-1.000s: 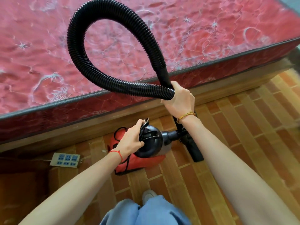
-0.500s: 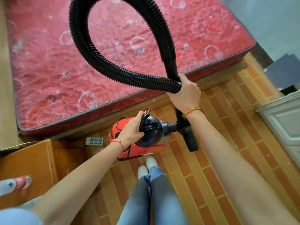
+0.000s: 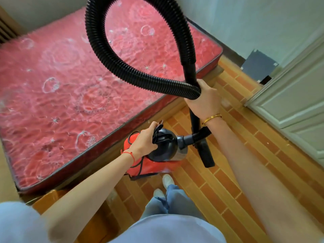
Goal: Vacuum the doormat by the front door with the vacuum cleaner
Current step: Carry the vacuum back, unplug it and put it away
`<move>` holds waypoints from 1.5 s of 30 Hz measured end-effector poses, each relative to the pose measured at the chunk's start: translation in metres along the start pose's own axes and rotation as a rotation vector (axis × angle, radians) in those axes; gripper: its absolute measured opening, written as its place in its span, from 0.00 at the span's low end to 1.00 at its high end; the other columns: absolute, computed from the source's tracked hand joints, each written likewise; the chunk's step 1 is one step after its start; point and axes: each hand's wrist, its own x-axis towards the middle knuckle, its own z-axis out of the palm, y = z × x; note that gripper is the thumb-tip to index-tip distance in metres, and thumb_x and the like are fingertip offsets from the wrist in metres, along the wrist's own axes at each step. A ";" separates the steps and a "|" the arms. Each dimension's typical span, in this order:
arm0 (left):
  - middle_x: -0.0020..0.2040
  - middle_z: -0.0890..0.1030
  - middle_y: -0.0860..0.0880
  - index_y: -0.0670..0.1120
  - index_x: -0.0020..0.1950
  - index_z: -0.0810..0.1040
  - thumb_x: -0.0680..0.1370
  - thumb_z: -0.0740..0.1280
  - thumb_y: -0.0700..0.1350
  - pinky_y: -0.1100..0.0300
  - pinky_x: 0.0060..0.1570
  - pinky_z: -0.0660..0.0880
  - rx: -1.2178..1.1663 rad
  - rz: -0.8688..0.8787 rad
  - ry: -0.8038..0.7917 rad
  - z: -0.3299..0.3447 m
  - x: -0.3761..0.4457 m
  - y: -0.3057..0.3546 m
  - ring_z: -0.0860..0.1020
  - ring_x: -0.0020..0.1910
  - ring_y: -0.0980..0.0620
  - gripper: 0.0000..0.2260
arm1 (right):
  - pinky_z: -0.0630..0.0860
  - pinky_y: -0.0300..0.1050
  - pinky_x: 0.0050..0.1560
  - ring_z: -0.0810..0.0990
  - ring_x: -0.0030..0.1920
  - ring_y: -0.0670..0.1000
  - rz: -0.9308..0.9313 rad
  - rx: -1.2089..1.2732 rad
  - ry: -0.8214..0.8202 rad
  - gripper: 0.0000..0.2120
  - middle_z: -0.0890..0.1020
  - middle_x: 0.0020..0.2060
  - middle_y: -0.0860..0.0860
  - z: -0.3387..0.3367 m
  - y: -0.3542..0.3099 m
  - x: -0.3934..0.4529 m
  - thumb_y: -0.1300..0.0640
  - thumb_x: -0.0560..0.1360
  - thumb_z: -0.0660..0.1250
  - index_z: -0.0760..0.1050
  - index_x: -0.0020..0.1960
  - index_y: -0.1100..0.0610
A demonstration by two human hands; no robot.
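Carrying stage — left hand (image 3: pixel 142 143) grips the vacuum cleaner (image 3: pixel 157 151) handle, right hand (image 3: pixel 204 100) holds the looped hose (image 3: pixel 126 71) and wand — no doormat visible; next, walk it to the door.

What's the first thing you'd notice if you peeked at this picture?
The big black hose looping high over the red mattress grabs the eye first. The right hand holds the hose where the loop crosses itself, and the left hand grips the handle of the red and black vacuum cleaner, carried above the orange brick-patterned floor.
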 end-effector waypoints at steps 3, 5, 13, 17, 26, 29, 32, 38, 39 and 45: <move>0.36 0.77 0.45 0.47 0.59 0.63 0.66 0.69 0.32 0.49 0.29 0.71 0.043 0.069 -0.034 -0.005 0.023 0.019 0.76 0.33 0.47 0.26 | 0.73 0.39 0.34 0.79 0.36 0.47 0.053 -0.034 0.060 0.14 0.81 0.36 0.44 -0.022 0.013 0.007 0.49 0.71 0.68 0.75 0.56 0.48; 0.36 0.76 0.46 0.46 0.59 0.64 0.66 0.68 0.32 0.53 0.27 0.68 0.078 0.117 -0.051 -0.007 0.041 0.033 0.74 0.32 0.49 0.26 | 0.69 0.36 0.32 0.77 0.35 0.46 0.101 -0.051 0.093 0.14 0.79 0.35 0.42 -0.038 0.023 0.013 0.49 0.71 0.67 0.75 0.56 0.46; 0.33 0.74 0.50 0.49 0.61 0.63 0.65 0.68 0.32 0.54 0.24 0.67 0.178 0.245 -0.125 -0.009 0.144 0.104 0.73 0.29 0.49 0.29 | 0.74 0.40 0.35 0.75 0.35 0.46 0.221 -0.025 0.275 0.13 0.78 0.35 0.42 -0.103 0.080 0.059 0.50 0.71 0.68 0.76 0.55 0.49; 0.32 0.73 0.51 0.49 0.64 0.63 0.66 0.69 0.32 0.57 0.23 0.65 0.212 0.291 -0.156 -0.001 0.210 0.150 0.72 0.28 0.52 0.31 | 0.71 0.38 0.34 0.75 0.34 0.47 0.257 -0.063 0.327 0.14 0.76 0.34 0.43 -0.139 0.122 0.101 0.50 0.71 0.68 0.76 0.56 0.51; 0.34 0.73 0.51 0.52 0.60 0.63 0.66 0.69 0.35 0.46 0.24 0.73 0.297 0.395 -0.158 0.013 0.372 0.256 0.75 0.29 0.48 0.28 | 0.76 0.40 0.37 0.79 0.38 0.48 0.293 -0.065 0.433 0.19 0.82 0.39 0.47 -0.224 0.223 0.227 0.47 0.71 0.69 0.75 0.60 0.50; 0.32 0.71 0.53 0.50 0.60 0.63 0.66 0.70 0.34 0.55 0.22 0.67 0.285 0.440 -0.162 0.015 0.427 0.287 0.72 0.28 0.50 0.27 | 0.79 0.43 0.38 0.79 0.37 0.47 0.310 -0.057 0.466 0.19 0.83 0.40 0.48 -0.245 0.251 0.269 0.48 0.71 0.69 0.75 0.60 0.52; 0.32 0.70 0.54 0.48 0.60 0.63 0.66 0.69 0.33 0.58 0.23 0.66 0.267 0.468 -0.166 0.017 0.484 0.316 0.71 0.28 0.51 0.27 | 0.77 0.42 0.38 0.78 0.37 0.47 0.318 -0.045 0.506 0.18 0.83 0.40 0.48 -0.263 0.279 0.313 0.48 0.71 0.69 0.76 0.58 0.53; 0.41 0.78 0.47 0.49 0.59 0.64 0.65 0.70 0.34 0.49 0.32 0.77 0.245 0.553 -0.231 0.023 0.617 0.359 0.78 0.36 0.47 0.27 | 0.74 0.40 0.37 0.80 0.39 0.49 0.375 -0.068 0.578 0.16 0.83 0.40 0.48 -0.287 0.343 0.409 0.50 0.71 0.69 0.76 0.58 0.53; 0.40 0.78 0.47 0.48 0.59 0.64 0.65 0.70 0.34 0.49 0.32 0.77 0.255 0.568 -0.239 0.024 0.640 0.366 0.78 0.36 0.46 0.27 | 0.74 0.40 0.37 0.80 0.39 0.50 0.387 -0.071 0.591 0.17 0.83 0.40 0.49 -0.290 0.354 0.427 0.50 0.71 0.69 0.76 0.58 0.53; 0.38 0.78 0.47 0.49 0.57 0.64 0.65 0.68 0.34 0.53 0.27 0.71 0.295 0.625 -0.315 0.020 0.775 0.419 0.76 0.34 0.46 0.25 | 0.78 0.43 0.39 0.81 0.39 0.50 0.471 -0.042 0.645 0.16 0.82 0.39 0.47 -0.308 0.416 0.535 0.50 0.70 0.69 0.76 0.57 0.52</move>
